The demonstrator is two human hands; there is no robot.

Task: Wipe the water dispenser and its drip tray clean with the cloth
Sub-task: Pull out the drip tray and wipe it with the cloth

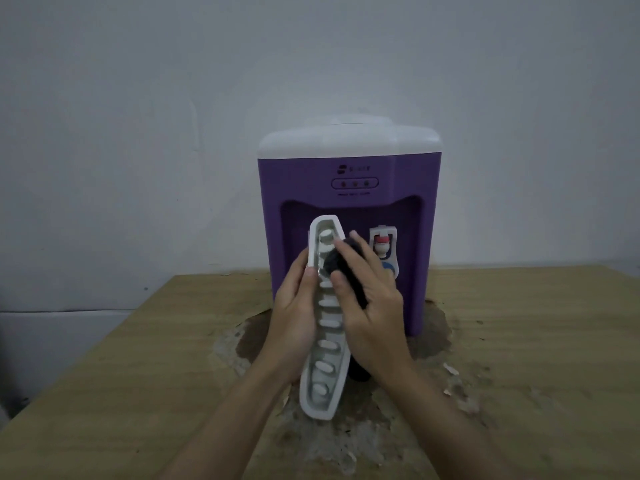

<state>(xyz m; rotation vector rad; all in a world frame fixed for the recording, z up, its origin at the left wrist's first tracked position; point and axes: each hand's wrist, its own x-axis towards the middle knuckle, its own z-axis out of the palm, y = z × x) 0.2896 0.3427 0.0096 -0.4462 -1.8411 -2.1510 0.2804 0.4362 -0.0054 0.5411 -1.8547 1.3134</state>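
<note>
A purple water dispenser (349, 188) with a white top stands at the back of a wooden table, against the wall. A tap with a red cap (382, 241) shows in its recess. My left hand (294, 313) holds the long white slotted drip tray (325, 375) upright in front of the dispenser, gripping its left edge. My right hand (370, 306) presses a dark cloth (346, 263) against the upper part of the tray. A loose end of the cloth hangs behind the tray below my right wrist.
The wooden table (138, 358) has a worn, peeling patch (332, 441) around and in front of the dispenser's base. The table's left edge runs diagonally at the left. A plain grey wall (138, 133) stands behind.
</note>
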